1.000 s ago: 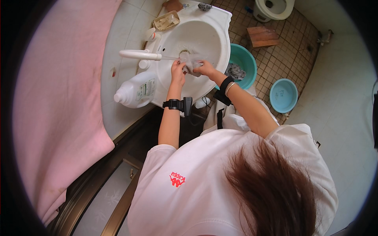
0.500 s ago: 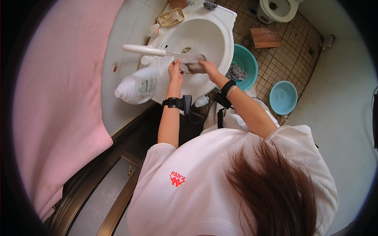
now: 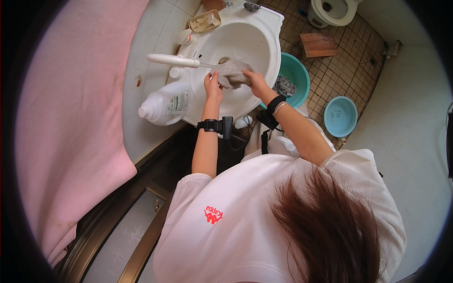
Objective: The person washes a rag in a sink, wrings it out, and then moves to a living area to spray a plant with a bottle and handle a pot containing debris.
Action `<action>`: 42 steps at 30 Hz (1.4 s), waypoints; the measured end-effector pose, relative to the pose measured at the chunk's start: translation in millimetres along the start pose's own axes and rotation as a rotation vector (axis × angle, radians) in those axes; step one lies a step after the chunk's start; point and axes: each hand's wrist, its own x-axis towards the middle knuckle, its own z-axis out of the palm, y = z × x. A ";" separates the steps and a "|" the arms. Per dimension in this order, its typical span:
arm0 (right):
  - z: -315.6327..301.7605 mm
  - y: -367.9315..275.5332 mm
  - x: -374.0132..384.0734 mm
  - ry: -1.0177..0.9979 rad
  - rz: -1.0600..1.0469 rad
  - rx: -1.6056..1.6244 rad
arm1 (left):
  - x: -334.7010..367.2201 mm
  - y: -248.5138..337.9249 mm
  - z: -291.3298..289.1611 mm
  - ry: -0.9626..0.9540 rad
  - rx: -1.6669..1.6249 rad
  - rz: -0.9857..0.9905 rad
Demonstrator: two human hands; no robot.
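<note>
A wet-looking grey cloth (image 3: 233, 74) is stretched between my two hands over the white washbasin (image 3: 265, 42). My left hand (image 3: 213, 87) pinches its left edge, close to the tap. With its fingers closed on the right edge, my right hand (image 3: 256, 83) holds the other side. From the white tap spout (image 3: 173, 60) a thin stream of water runs onto the cloth. The drain (image 3: 223, 60) shows partly behind the cloth. Whether the cloth is a sock or a rag I cannot tell.
A large white detergent bottle (image 3: 166, 104) stands left of the basin. A soap dish (image 3: 205, 21) and a scouring pad (image 3: 251, 6) sit on its far rim. On the floor are a teal basin (image 3: 302, 78) with grey cloths, a blue basin (image 3: 340, 116) and a wooden stool (image 3: 318, 45).
Both hands have shifted slightly right with the cloth, which now looks more bunched and raised in the middle. Water keeps running onto it.
</note>
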 end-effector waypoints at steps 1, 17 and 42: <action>-2.0 1.7 2.1 -0.005 -0.005 0.007 | -0.7 0.7 0.6 0.001 -0.007 0.010; 14.2 21.5 4.5 -0.048 -0.537 -0.615 | -17.9 -1.6 17.1 -0.183 -0.474 -0.146; 50.9 22.5 -12.5 -0.095 -0.223 -0.164 | -53.8 8.6 29.5 -0.048 0.059 0.002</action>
